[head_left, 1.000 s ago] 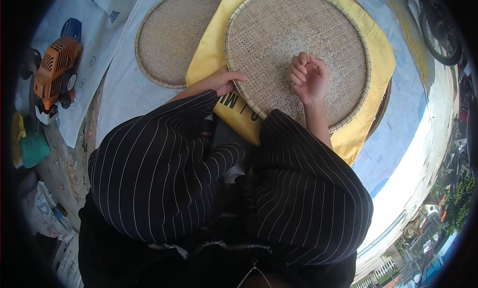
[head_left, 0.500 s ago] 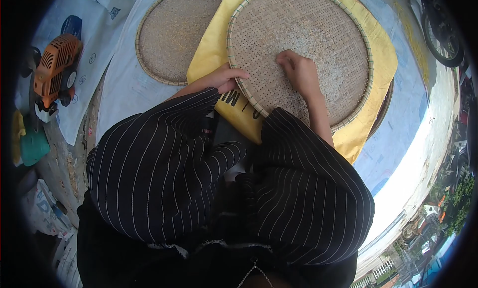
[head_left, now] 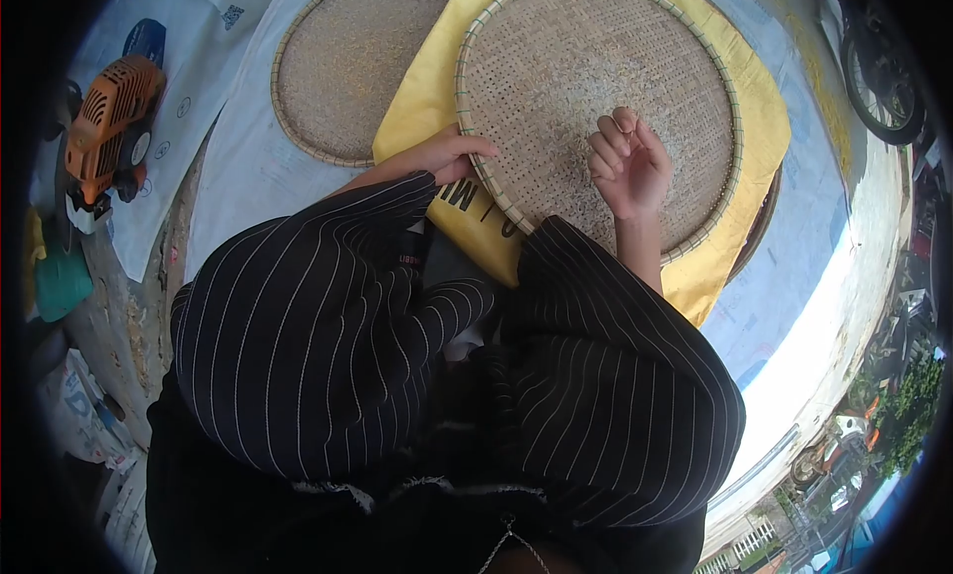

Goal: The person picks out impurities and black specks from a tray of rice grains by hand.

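Observation:
A round woven tray with a bound rim carries pale grains, thickest toward its middle and right. My left hand grips the rim at its left side, thumb on top. Above the tray's lower right part, my right hand is turned palm up, fingers curled and thumb near the fingertips. Whatever lies between those fingertips, if anything, is too small to name. Under the tray is a yellow sack with dark letters.
A second round tray with grains lies at the upper left on pale sheeting. An orange machine stands at the far left, above a green container. A wheel shows at the upper right.
My right hand has moved right from the tray's middle and rolled over from palm down to palm up. My left hand keeps its hold on the rim.

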Motion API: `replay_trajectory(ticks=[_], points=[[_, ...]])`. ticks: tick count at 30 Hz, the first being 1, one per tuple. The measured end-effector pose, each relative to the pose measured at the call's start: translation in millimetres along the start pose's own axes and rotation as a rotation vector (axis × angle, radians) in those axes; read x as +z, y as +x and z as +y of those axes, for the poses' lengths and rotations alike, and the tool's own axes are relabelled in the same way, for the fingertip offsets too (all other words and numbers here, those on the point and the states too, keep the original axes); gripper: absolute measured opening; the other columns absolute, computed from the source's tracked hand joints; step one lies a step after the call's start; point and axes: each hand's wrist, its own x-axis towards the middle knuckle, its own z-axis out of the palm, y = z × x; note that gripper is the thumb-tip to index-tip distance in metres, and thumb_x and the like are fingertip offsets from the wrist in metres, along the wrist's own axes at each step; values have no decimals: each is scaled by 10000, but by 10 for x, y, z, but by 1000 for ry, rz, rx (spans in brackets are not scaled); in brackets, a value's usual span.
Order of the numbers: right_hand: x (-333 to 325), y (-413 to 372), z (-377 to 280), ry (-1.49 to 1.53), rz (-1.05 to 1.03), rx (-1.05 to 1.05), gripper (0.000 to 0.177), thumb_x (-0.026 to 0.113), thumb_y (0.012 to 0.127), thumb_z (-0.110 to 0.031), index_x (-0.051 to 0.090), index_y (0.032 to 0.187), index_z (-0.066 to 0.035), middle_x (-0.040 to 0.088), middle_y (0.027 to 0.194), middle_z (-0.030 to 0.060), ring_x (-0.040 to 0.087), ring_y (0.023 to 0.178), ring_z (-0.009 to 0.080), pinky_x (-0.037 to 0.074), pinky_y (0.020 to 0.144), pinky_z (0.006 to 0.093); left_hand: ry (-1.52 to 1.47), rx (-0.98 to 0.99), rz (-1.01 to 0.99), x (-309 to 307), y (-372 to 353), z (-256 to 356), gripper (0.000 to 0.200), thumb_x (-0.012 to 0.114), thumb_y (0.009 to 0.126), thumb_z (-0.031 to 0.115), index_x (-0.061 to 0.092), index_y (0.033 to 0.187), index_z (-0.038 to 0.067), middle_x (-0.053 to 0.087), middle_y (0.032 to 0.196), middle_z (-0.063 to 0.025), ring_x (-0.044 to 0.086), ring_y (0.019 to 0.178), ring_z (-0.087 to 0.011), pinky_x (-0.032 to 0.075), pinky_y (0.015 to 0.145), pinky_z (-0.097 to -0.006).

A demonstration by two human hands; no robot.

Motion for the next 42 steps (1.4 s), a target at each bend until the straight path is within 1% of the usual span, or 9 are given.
replay_trajectory(ticks=[7,9,12,21,25,28,31,35,42], points=[[-183,138,84,47,3,190,231,489,901,-228,527,787,-31,363,551,-35,263,435,72,243,422,222,1,23,-14,2,2,4,637,571,795,0,257,1349,-4,417,1305,-187,458,1175,-312,407,956,-482],[-121,113,68,-1401,321,-72,198,570,868,-209,609,815,-22,390,541,-27,334,478,52,282,458,214,-5,34,-13,-9,1,-10,637,570,796,1,253,1349,-9,415,1304,-191,460,1173,-313,408,955,-485],[-76,112,-16,-1944,275,-99,131,629,826,-169,666,897,-66,427,519,-10,357,488,33,287,457,215,12,25,-33,-46,33,-26,645,568,796,-2,243,1353,-11,409,1308,-196,458,1174,-319,404,958,-489],[-137,265,45,-2156,97,-215,98,619,795,-143,655,878,-106,634,726,126,633,662,261,475,606,349,12,19,-48,-3,19,3,658,569,790,-9,237,1358,-7,391,1326,-193,417,1211,-323,390,972,-490],[-89,205,18,-2110,121,-206,89,594,823,-139,643,852,-70,604,599,79,584,542,207,445,534,304,-1,16,-38,-17,24,-4,664,565,790,-15,231,1364,3,379,1337,-186,415,1214,-323,381,981,-489],[-82,76,-26,-1367,234,-9,102,548,855,-127,595,844,-37,499,564,8,438,460,132,351,451,237,-7,9,-27,2,3,20,675,565,789,-16,222,1370,11,372,1345,-181,412,1216,-323,375,984,-491],[-77,-38,12,42,-61,-23,96,482,845,-132,506,860,-40,374,683,-12,285,505,57,232,423,191,-13,0,-30,-8,8,9,685,564,789,-18,211,1375,17,365,1351,-180,405,1223,-322,369,987,-492],[-129,3,49,-76,31,24,132,473,838,-160,519,831,-36,388,659,-14,283,493,49,226,414,201,-18,-7,-21,3,2,16,684,562,787,-23,214,1375,15,359,1357,-180,396,1231,-317,362,992,-487],[-113,166,116,-1294,403,-27,172,572,827,-192,619,798,-29,376,515,-52,312,450,61,263,428,226,-16,11,-13,52,-13,30,665,564,778,-26,245,1361,3,376,1344,-182,406,1223,-314,358,1001,-474]])
